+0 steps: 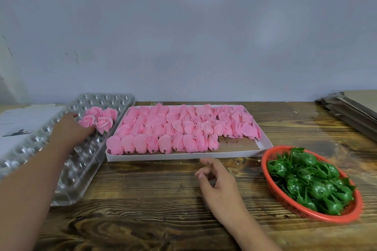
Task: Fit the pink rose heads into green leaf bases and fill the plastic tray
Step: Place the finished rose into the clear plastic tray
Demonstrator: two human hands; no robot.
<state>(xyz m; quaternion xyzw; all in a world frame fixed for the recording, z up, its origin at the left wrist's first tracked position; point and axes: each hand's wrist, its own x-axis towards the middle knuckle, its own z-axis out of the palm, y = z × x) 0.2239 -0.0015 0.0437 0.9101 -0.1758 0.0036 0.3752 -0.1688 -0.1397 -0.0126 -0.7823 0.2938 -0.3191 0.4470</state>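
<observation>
Plastic tray (85, 161) held only four assembled roses (99, 119), most cells unfilled; left hand (70, 130) grip grasped one rose, right hand (218, 181) released, idle

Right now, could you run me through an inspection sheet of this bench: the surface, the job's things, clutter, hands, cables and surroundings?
Surface: dark stained wooden tabletop, grain showing.
Job's things: clear plastic dimpled tray at left, holding four finished pink roses; shallow white cardboard box with rows of pink rose heads, near right corner bare; red plastic mesh basket heaped with green leaf bases.
Clutter: white papers far left; stacked cardboard sheets far right.
Hands: left hand reaches onto the tray, touching a rose; right hand hangs loosely curled, holding nothing.
Cables: nothing seen.
Surroundings: plain grey wall, slightly marked.
</observation>
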